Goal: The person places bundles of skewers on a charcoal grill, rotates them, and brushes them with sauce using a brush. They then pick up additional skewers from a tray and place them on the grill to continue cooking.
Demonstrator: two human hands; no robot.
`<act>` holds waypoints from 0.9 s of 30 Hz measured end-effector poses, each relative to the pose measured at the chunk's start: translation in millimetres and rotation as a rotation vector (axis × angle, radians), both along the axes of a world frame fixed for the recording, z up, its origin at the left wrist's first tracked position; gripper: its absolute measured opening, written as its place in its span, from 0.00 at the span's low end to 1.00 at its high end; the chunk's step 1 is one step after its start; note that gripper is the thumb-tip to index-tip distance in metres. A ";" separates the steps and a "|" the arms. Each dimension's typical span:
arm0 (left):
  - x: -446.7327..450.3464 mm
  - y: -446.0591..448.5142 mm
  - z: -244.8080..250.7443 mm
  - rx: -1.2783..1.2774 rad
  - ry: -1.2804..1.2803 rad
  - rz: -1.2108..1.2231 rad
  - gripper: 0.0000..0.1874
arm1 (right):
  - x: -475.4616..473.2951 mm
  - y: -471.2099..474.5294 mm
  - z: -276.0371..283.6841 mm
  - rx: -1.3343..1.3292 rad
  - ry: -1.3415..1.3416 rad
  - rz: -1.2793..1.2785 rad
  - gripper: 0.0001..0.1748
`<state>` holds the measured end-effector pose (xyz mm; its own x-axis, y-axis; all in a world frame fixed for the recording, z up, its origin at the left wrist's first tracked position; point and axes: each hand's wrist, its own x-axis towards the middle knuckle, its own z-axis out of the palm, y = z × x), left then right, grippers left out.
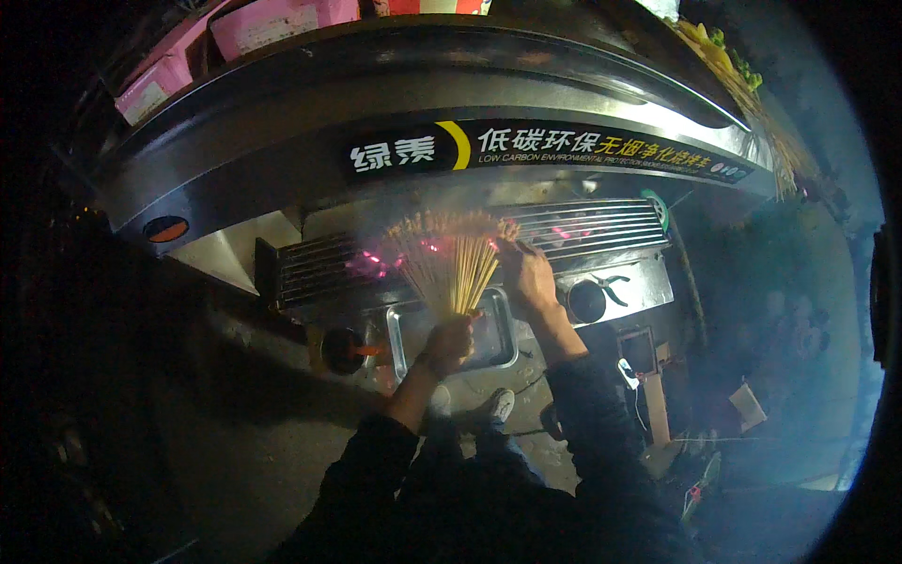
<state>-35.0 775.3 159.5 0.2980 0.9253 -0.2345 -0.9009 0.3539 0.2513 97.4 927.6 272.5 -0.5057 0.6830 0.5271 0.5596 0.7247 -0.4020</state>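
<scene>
A thick fan of bamboo skewers (458,275) spreads over the charcoal grill (592,215). My left hand (449,343) is closed around the gathered lower ends of the sticks. Small browned pieces, apparently meat (440,224), sit on their far ends above the grill bars. My right hand (530,276) is at the right edge of the fan, its curled fingers close to the food end. Whether those fingers pinch a skewer cannot be made out. Glowing coals (373,262) show between the bars, and haze blurs the fan.
Below the fan is a metal tray (513,345). Pliers (614,289) lie beside a round dark container (586,302) on the right ledge. Another dark pot (343,351) stands at left. The metal hood (296,116), bearing writing, overhangs the grill; pink containers (282,28) rest above.
</scene>
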 end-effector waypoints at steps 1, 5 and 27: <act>0.6 -0.4 -2.5 0.006 0.033 -0.024 0.19 | -4.5 0.2 -2.7 -0.017 -0.051 0.048 0.19; -1.6 1.5 -26.1 0.397 1.064 0.061 0.21 | -5.9 5.8 -6.3 -0.091 -0.261 0.050 0.14; 10.4 -8.5 49.6 -0.067 0.649 0.088 0.16 | 162.0 1.3 -8.9 -1.137 0.841 -0.301 0.17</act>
<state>-24.5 766.8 209.1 0.0006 0.9170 -0.3989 -0.5999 0.3195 0.7335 259.4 928.8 263.6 -0.0899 0.9495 -0.3005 -0.0571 -0.3061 -0.9503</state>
